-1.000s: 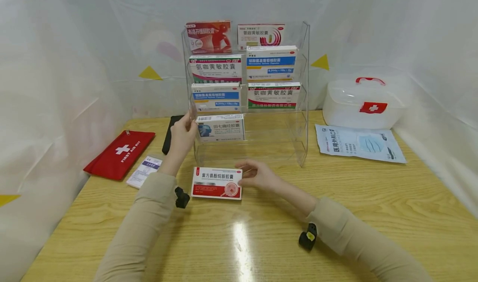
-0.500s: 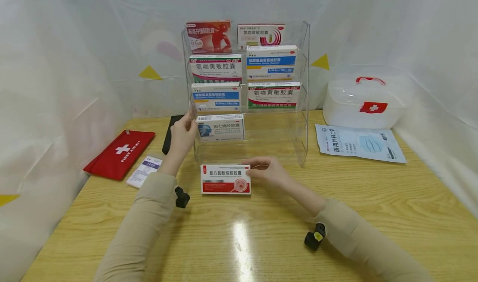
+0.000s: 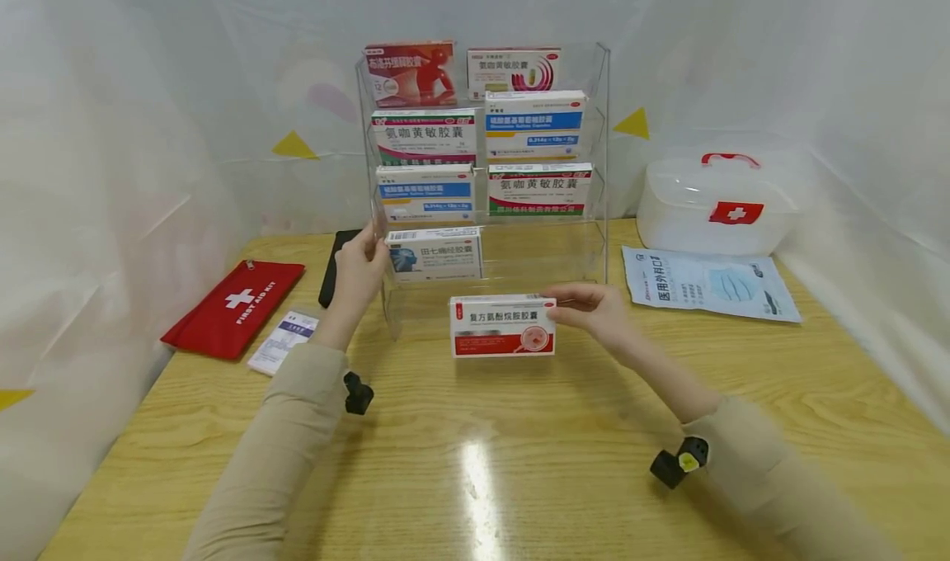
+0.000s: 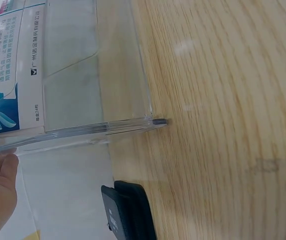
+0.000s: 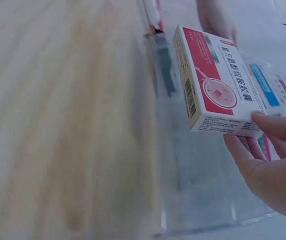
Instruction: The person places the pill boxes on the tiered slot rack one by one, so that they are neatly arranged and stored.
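Observation:
My right hand pinches a red and white medicine box by its right end, thumb on the front face and fingers behind. The box hangs in front of the lower right of a clear acrylic display rack, its printed face towards me. My left hand grips the rack's left side panel, with fingertips at the panel's edge in the left wrist view. Beside that hand, a grey-white medicine box stands in a lower tier. Blue-white boxes and green-red boxes fill tiers above.
A red first aid pouch, a small white and purple packet and a black case lie left of the rack. At right are a white lidded box with a red handle and a blue mask packet.
The right hand has carried the red and white box rightward and up, from beside the left forearm to before the rack's lower right. The left hand keeps its grip on the rack.

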### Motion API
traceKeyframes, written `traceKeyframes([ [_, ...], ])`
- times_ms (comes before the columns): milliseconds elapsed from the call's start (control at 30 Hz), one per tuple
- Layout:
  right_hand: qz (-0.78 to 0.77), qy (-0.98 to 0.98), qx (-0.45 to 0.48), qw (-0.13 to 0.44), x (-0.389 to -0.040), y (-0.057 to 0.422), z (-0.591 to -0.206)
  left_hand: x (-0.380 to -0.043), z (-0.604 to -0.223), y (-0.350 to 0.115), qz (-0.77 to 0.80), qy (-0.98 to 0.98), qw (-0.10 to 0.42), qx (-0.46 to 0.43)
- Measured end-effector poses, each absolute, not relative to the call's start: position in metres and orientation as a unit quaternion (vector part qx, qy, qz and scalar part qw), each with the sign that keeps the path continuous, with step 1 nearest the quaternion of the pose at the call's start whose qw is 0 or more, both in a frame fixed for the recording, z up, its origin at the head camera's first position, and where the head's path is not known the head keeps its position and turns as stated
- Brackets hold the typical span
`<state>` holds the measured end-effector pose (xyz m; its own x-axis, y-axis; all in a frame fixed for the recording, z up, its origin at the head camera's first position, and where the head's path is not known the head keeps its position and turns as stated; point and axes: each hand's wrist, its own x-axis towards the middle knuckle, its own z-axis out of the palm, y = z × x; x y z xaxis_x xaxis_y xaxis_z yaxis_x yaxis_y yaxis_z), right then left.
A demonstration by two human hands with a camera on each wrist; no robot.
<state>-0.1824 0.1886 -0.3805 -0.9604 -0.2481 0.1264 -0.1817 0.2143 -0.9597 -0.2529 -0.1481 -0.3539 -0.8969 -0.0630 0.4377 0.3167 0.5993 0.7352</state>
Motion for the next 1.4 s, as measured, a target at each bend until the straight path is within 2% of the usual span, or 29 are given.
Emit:
traceKeyframes([
  [333,-0.573,0.81,-0.119,-0.046,-0.186,0.232,-0.319,-0.25,-0.351,-0.148,-0.442,-0.868,0.212,-0.076],
  [633,-0.544,0.822,-0.107,-0.133,-0.205,0.245,-0.282,-0.249,-0.35,-0.149,-0.443,-0.869,0.207,-0.075],
  [1067,-0.51,0.844,-0.104,-0.127,-0.227,0.234,-0.271,-0.249,-0.349,-0.147,-0.44,-0.868,0.218,-0.077],
  [1400,-0.493,0.856,-0.107,-0.114,-0.241,0.229,-0.28,-0.249,-0.349,-0.148,-0.448,-0.867,0.209,-0.071],
])
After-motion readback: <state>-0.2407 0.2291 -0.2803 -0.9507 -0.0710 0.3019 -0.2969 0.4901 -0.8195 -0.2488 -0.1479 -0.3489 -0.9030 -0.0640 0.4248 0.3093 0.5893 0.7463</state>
